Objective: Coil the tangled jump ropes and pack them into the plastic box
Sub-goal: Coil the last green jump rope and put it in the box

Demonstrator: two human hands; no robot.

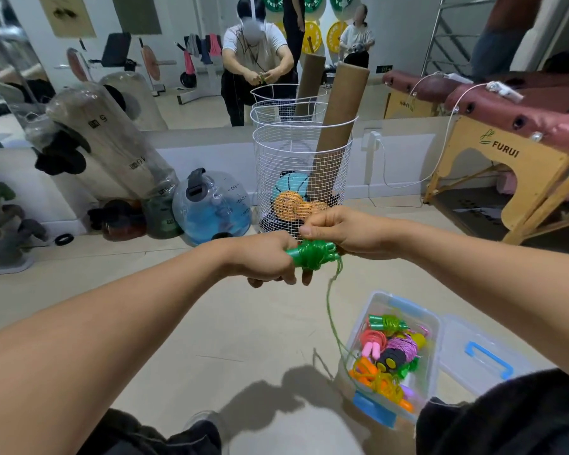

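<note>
Two hands, left hand and right hand, both grip one green jump rope; one plastic box holds several coiled ropes.

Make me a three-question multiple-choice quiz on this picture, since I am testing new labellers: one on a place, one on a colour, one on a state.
1. Where does the plastic box stand?
A. on the floor at the person's right
B. on the massage table
C. inside the wire basket

2. What colour is the jump rope held in both hands?
A. pink
B. green
C. orange

3. In what state is that rope?
A. fully coiled, no loose end
B. lying untouched on the floor
C. partly wound round its handles, with a tail hanging down

Answers:
1 A: the box sits open on the floor, low and right, with coiled ropes inside.
2 B: the handles and cord between the left hand and right hand are green.
3 C: a loose green strand drops from the bundle towards the box.
</note>
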